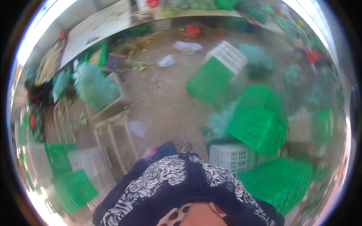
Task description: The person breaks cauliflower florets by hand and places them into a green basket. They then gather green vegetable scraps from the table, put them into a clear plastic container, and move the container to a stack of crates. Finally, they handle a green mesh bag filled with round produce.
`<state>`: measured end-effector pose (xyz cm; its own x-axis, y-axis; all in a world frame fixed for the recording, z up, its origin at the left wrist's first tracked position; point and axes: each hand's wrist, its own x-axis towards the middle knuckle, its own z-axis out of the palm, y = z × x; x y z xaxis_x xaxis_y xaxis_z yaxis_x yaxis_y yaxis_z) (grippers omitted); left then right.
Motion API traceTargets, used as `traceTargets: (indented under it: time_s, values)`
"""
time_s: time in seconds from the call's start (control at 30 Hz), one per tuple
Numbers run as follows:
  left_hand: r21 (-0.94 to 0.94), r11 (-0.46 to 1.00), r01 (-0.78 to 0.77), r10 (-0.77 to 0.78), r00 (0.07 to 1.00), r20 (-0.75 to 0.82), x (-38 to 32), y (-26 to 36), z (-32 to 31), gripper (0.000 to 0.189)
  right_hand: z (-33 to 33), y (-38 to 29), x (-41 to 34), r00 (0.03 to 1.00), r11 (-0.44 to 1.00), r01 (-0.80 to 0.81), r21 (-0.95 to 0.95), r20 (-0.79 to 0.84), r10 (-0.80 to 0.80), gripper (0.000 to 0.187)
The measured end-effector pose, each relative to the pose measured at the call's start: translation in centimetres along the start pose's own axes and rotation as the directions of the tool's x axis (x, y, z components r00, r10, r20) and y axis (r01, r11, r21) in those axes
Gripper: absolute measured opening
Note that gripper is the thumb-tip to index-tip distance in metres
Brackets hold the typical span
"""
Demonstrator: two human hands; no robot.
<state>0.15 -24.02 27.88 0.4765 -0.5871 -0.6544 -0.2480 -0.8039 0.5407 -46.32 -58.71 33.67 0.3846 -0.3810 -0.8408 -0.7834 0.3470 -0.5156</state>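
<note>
Past the end of the dark left sleeve (128, 172), a small pink and purple patterned patch marks my left hand (150, 153), perhaps gloved. It hangs beside my dark blue trouser leg (166, 149), and blur hides its fingers. Nearest to it on the left stands a pale metal frame stand (111, 135). My right hand is out of view. Before me lies a brown floor (161, 93) with scattered leaf scraps. A tilted green crate (209, 80) with white crates (230, 56) against its upper end lies ahead to the right.
Green crates (258, 124) and a white crate (233, 156) are piled close on my right. Several crates (75, 189) stand at left. A teal mesh bag bundle (94, 86) sits beyond the stand. White tables (99, 26) line the back. White bags (167, 61) litter the floor.
</note>
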Motion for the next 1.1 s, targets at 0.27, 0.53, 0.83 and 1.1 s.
traceTargets:
  time_s: [0.27,0.53,0.83,1.1]
  values:
    - [-0.04,0.986,0.159,-0.138,0.937,0.32,7.3,2.6,-4.7,0.042,16.7,12.9,-7.8,0.915,0.804,-0.038,0.593,-0.302,0.266,0.038]
    - [0.07,0.978,0.196,-0.208,0.906,0.368,15.5,9.8,-6.5,0.046,41.6,24.2,-16.7,0.85,0.844,-0.345,0.41,-0.245,0.466,0.038]
    - [-0.377,0.026,-0.926,0.95,-0.094,0.297,-12.2,48.9,21.2,0.056,45.3,33.4,-13.9,0.697,0.528,0.15,0.836,-0.468,0.543,0.04]
    - [0.032,-0.738,-0.674,0.666,-0.721,0.194,-37.9,55.2,33.0,0.04,45.7,41.5,-25.5,0.7,0.089,0.333,0.939,-0.309,0.643,0.033]
